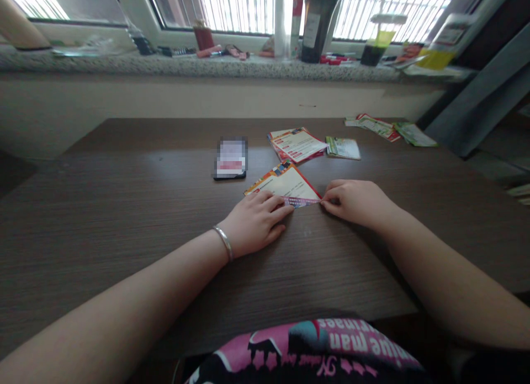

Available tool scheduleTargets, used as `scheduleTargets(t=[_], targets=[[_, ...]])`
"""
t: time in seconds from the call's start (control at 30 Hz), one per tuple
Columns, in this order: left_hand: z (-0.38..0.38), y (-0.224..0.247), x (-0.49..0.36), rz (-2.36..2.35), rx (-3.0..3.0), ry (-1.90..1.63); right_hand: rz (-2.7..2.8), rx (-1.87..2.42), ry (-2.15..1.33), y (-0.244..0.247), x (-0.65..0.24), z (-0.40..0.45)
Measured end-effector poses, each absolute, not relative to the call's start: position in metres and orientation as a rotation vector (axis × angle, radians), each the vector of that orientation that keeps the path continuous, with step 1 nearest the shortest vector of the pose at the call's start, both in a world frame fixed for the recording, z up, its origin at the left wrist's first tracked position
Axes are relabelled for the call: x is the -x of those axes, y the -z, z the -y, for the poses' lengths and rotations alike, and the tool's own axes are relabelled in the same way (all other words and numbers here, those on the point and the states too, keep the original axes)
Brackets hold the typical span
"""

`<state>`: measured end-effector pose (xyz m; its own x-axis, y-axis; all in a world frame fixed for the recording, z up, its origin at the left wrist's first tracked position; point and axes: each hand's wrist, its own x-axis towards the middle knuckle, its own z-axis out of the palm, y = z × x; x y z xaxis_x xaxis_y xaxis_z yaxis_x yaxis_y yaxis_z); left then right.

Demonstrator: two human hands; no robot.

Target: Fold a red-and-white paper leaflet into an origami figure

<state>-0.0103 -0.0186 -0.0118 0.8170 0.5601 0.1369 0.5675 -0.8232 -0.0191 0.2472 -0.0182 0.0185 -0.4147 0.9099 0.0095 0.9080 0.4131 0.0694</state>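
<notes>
A printed sheet of paper (pixel 285 182), cream with orange and red edges, lies on the table in front of me. Its near edge is folded over, showing a purple patterned strip. My left hand (pixel 257 221), with a silver bangle on the wrist, rests flat over the left part of that fold, fingers apart. At the sheet's right corner, the thumb and forefinger of my right hand (pixel 358 201) pinch the tip. Just behind lies a stack of similar printed sheets (pixel 298 144).
A phone (pixel 230 159) with a blurred screen lies left of the sheets. Small stacked cards (pixel 343 148) sit beside the stack, with more cards (pixel 379 126) at the far right. Bottles and a dark cup (pixel 318 28) line the stone windowsill (pixel 165 67) behind the table (pixel 124 207).
</notes>
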Motion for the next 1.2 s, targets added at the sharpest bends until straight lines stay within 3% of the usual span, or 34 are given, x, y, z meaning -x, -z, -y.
scheduleTargets(t=[0.4,0.57,0.73,0.9,1.2], targets=[[0.02,0.014,0.011,0.903,2.932,0.213,-2.602,-1.74,-0.061,-0.017,-0.261,0.013],[0.019,0.015,0.011,0.895,2.926,0.215,-2.708,-1.953,-0.044,-0.005,-0.256,0.009],[0.018,0.015,0.011,0.9,2.926,0.207,-3.055,-1.632,-0.175,0.007,-0.236,0.013],[0.017,0.014,0.009,0.879,2.922,0.219,-3.188,-1.165,-0.085,0.012,-0.225,0.016],[0.016,0.015,0.009,0.875,2.914,0.194,-3.118,-1.133,-0.173,0.008,-0.223,0.019]])
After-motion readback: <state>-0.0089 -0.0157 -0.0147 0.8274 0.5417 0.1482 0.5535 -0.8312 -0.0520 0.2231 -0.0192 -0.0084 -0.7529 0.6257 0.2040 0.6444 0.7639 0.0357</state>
